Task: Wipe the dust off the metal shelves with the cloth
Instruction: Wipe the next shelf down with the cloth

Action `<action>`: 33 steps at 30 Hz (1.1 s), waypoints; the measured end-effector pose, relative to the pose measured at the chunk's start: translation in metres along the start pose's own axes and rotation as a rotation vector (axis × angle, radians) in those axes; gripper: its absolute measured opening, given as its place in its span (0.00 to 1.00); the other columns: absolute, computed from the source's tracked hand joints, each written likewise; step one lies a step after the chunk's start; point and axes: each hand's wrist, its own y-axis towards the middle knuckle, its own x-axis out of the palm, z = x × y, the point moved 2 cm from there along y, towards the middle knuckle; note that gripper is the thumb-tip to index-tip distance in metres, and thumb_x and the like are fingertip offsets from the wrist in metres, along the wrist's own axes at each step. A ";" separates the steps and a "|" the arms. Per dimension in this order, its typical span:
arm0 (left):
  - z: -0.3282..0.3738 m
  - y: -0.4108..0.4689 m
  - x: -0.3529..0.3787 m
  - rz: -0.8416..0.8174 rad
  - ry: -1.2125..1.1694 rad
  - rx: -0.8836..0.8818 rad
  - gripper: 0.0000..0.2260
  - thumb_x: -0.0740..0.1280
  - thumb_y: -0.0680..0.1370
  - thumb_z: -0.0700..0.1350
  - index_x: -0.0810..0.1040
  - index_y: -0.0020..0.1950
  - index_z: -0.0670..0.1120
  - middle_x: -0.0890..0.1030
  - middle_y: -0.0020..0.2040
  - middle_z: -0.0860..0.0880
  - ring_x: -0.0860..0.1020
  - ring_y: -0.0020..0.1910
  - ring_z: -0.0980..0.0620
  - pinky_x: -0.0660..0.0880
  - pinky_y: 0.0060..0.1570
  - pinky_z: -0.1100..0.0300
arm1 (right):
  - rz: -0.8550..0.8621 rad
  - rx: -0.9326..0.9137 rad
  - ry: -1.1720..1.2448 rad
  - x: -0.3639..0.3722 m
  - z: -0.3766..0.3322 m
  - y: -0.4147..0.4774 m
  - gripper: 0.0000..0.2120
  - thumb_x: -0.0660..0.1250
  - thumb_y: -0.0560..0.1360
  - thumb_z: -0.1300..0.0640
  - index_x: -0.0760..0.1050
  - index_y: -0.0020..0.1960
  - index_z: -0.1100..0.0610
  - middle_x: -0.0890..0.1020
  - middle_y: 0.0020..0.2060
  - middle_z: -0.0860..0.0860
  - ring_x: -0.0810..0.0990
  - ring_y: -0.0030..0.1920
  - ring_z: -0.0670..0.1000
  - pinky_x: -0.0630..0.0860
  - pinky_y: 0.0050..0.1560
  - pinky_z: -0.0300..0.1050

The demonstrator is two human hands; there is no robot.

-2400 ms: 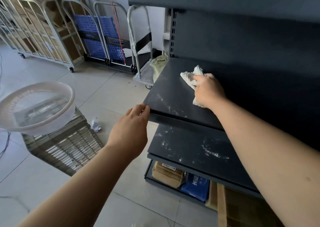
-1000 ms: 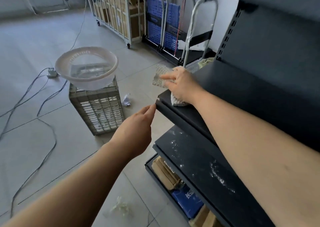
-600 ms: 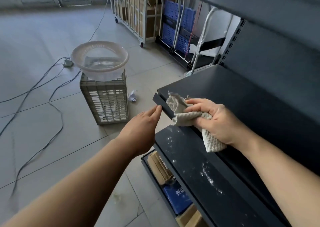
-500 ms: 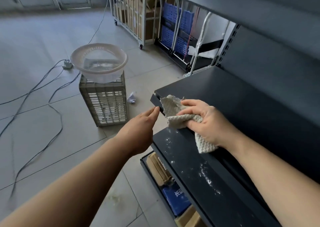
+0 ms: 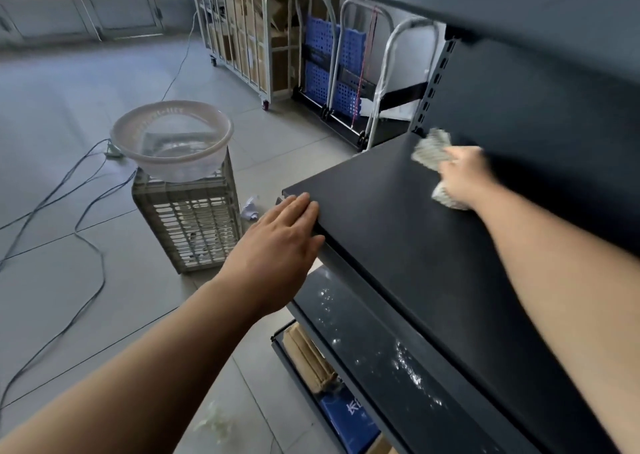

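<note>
Right hand [image 5: 462,176] closed on the cloth [image 5: 431,150], pressed to the back of the middle shelf [image 5: 398,218]. Left hand [image 5: 277,245] flat, fingers extended, empty, resting on the shelf's front corner.

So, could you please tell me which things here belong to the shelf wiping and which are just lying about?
Belongs to the job:
dark metal upper shelf
dusty lower shelf
pale woven cloth
right hand
left hand

Just lying about:
translucent round basin
slatted plastic crate
blue folding carts
floor cables

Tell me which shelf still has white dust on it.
The lower shelf, under the one the hands are on. It shows white specks; the upper shelf looks clean.
</note>
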 end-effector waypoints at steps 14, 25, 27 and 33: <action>0.023 -0.004 0.002 0.004 0.038 0.036 0.25 0.49 0.81 0.52 0.55 0.75 0.43 0.57 0.76 0.43 0.52 0.76 0.47 0.52 0.74 0.53 | 0.028 -0.027 -0.156 0.021 -0.041 -0.123 0.20 0.54 0.77 0.57 0.72 0.66 0.45 0.68 0.69 0.54 0.65 0.70 0.57 0.64 0.68 0.60; 0.071 -0.036 0.013 -0.045 -0.017 0.300 0.24 0.50 0.81 0.51 0.54 0.75 0.43 0.56 0.76 0.45 0.51 0.76 0.48 0.48 0.74 0.55 | 0.392 0.500 -0.352 -0.080 0.052 -0.296 0.19 0.57 0.75 0.59 0.71 0.66 0.55 0.69 0.68 0.60 0.65 0.69 0.60 0.64 0.68 0.60; 0.077 -0.042 0.015 -0.047 -0.015 0.333 0.24 0.50 0.81 0.51 0.54 0.75 0.43 0.56 0.76 0.44 0.50 0.76 0.48 0.48 0.74 0.56 | 0.391 0.484 -0.412 -0.071 0.039 -0.294 0.22 0.58 0.73 0.61 0.69 0.67 0.58 0.64 0.70 0.61 0.64 0.69 0.63 0.64 0.68 0.60; 0.104 -0.057 0.024 -0.078 -0.026 0.368 0.24 0.49 0.81 0.50 0.53 0.75 0.43 0.54 0.77 0.45 0.48 0.76 0.49 0.48 0.75 0.55 | 0.105 0.153 -0.349 -0.044 -0.009 -0.263 0.28 0.55 0.74 0.63 0.64 0.71 0.44 0.63 0.72 0.53 0.63 0.70 0.58 0.63 0.69 0.53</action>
